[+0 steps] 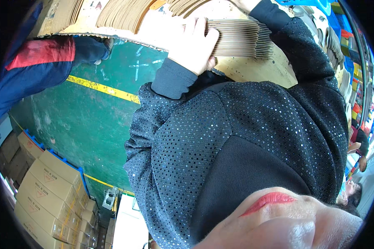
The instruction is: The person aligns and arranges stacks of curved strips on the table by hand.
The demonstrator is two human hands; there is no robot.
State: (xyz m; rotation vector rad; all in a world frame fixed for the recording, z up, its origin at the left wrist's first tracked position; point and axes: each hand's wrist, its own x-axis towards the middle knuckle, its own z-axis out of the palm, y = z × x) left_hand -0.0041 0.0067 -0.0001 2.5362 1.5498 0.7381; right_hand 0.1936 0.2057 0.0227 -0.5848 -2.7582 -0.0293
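Note:
My left hand (193, 45) is at the left end of a stack of brown cardboard pieces (237, 38), on the worktable (259, 70). Its fingers reach over that end and the thumb tip shows at the near side, so the hand appears to hold the stack. The pieces lie closely side by side, and those at the right end jut out unevenly. At the top edge, beyond the stack, my right hand (246, 4) is largely cut off, its fingers out of sight. Strong glare washes out part of the left hand and the tabletop.
More rows of cardboard pieces (122, 15) line the table's far left. Another person's leg (39, 56) stands at the left. Cartons (50, 191) are stacked at the lower left on a green floor (99, 120) with a yellow line. A blue plastic bin (316, 4) sits at the upper right.

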